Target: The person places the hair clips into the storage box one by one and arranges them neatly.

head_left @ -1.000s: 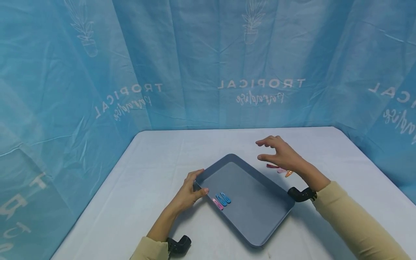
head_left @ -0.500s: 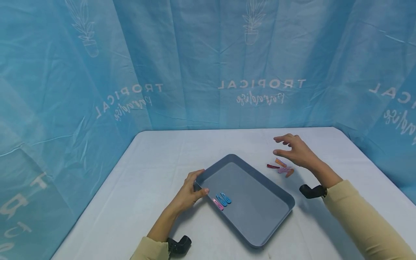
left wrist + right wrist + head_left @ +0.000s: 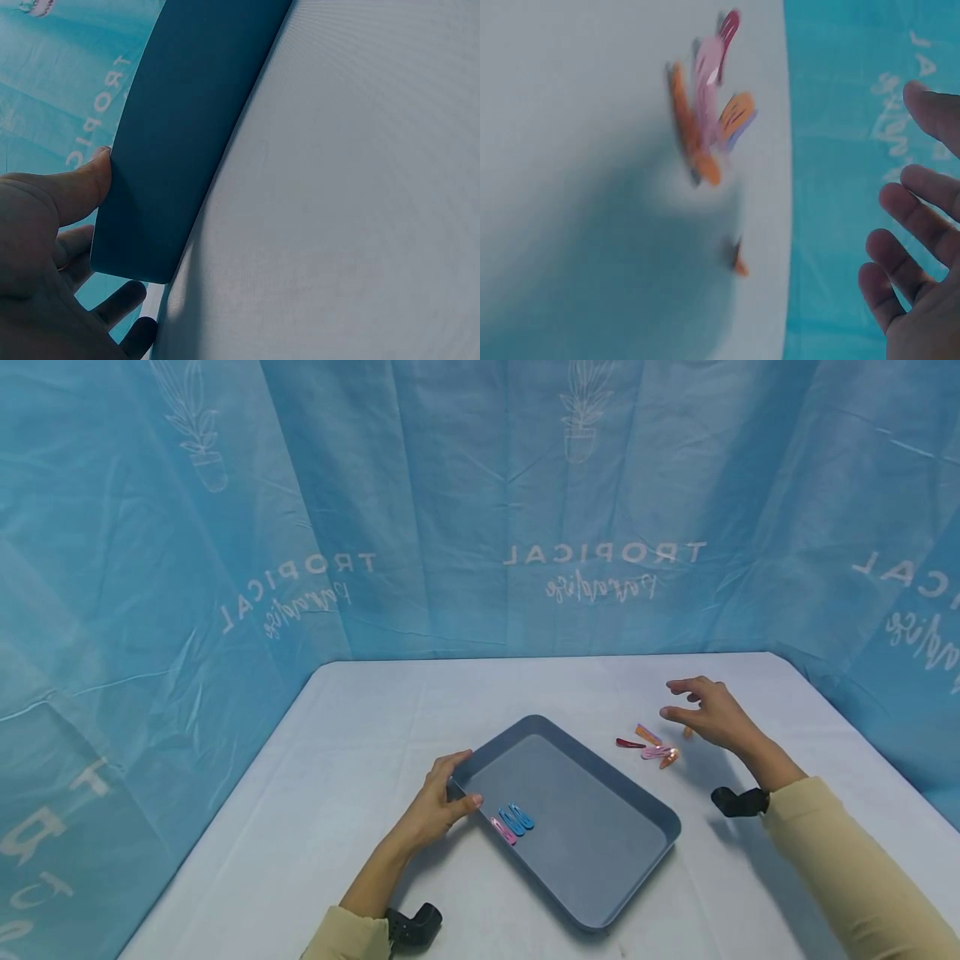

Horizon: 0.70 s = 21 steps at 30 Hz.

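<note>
My left hand (image 3: 435,806) grips the left corner of a grey-blue rectangular tray (image 3: 600,782), thumb at the rim and fingers around the outside. In the left wrist view the tray's outer wall (image 3: 187,135) stands beside the thumb. Inside the tray, near that hand, lie two blue snap hair clips (image 3: 515,817) and a pink hair clip (image 3: 503,831). My right hand (image 3: 708,710) hovers above the table, fingers apart and holding nothing. Below and left of it lies a loose group of hair clips: dark red (image 3: 630,743), pink (image 3: 707,82) and orange (image 3: 737,111) among them. A separate orange clip (image 3: 739,264) is partly hidden by the hand in the head view.
A white cloth covers the table (image 3: 390,710). Blue printed curtains (image 3: 480,510) hang behind the table and at both sides. Each wrist wears a black camera mount (image 3: 415,927).
My right hand has moved right, away from the tray and past the clip group, uncovering more clips. The left hand and tray have stayed in place.
</note>
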Tool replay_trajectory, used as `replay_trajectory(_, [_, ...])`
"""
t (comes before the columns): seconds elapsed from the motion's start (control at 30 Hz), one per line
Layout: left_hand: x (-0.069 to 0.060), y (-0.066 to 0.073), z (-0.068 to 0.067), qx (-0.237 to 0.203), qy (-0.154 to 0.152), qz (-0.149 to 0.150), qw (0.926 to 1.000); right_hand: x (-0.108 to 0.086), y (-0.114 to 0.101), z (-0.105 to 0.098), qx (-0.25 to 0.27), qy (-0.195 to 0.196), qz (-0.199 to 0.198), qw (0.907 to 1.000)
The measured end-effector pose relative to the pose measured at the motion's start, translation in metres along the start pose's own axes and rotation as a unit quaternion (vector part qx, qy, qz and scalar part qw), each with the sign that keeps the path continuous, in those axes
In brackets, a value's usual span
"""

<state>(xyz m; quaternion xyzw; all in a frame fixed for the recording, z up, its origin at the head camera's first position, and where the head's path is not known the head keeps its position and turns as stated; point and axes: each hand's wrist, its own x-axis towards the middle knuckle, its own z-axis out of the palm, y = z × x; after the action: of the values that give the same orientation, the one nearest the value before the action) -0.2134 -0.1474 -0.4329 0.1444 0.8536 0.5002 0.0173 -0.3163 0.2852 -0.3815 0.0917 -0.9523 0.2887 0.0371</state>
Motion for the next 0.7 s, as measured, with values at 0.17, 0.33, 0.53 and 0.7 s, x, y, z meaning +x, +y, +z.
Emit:
replay_trajectory(0.17, [0.001, -0.001, 0.0, 0.004, -0.001, 0.005, 1.0, -0.001, 0.015, 0.003, -0.011, -0.004, 0.031, 0.9995])
replay_trajectory(0.33, [0.001, -0.002, -0.001, 0.005, -0.005, 0.006, 1.0, -0.001, 0.029, 0.005, -0.023, -0.021, 0.054, 0.9981])
replay_trajectory(0.53, [0.001, -0.002, -0.001, 0.004, -0.006, 0.006, 1.0, 0.0, 0.041, 0.008, -0.03, -0.04, 0.088, 0.9949])
replay_trajectory(0.7, [0.001, -0.001, -0.001, 0.001, -0.005, 0.007, 1.0, 0.002, 0.049, 0.01, -0.031, -0.048, 0.108, 0.9925])
